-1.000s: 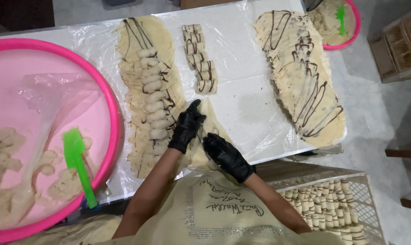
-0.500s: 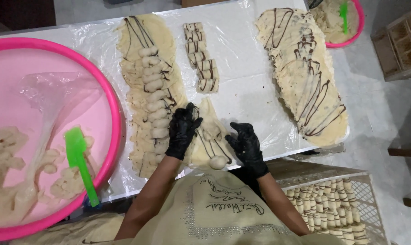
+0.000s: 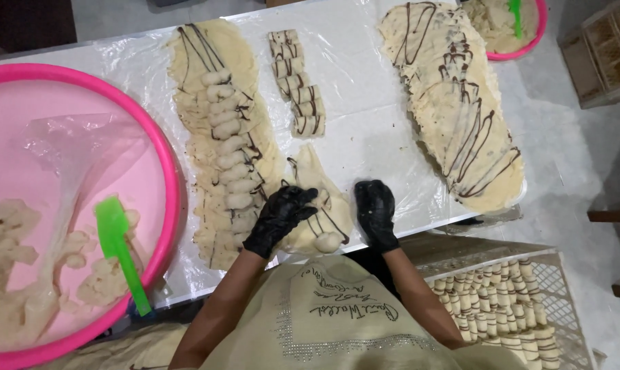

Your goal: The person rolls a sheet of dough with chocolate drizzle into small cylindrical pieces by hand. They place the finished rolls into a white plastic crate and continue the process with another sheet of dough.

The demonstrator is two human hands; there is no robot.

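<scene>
Both hands wear black gloves. My left hand presses on a thin dough sheet with chocolate lines near the table's front edge, beside a small banana piece lying on it. My right hand rests fingers-down on the plastic-covered table, just right of that sheet, holding nothing. A long stack of dough sheets topped with a row of banana pieces lies to the left. A column of rolled pieces sits beyond the sheet.
A big pink basin at left holds banana pieces, a plastic bag and a green spatula. Another chocolate-striped dough stack lies at right. A second pink basin sits far right. A white crate of rolled pieces stands below the table.
My right hand has drawn away from my left and off the dough sheet, settling on the table to the right. My left hand stays on the sheet.
</scene>
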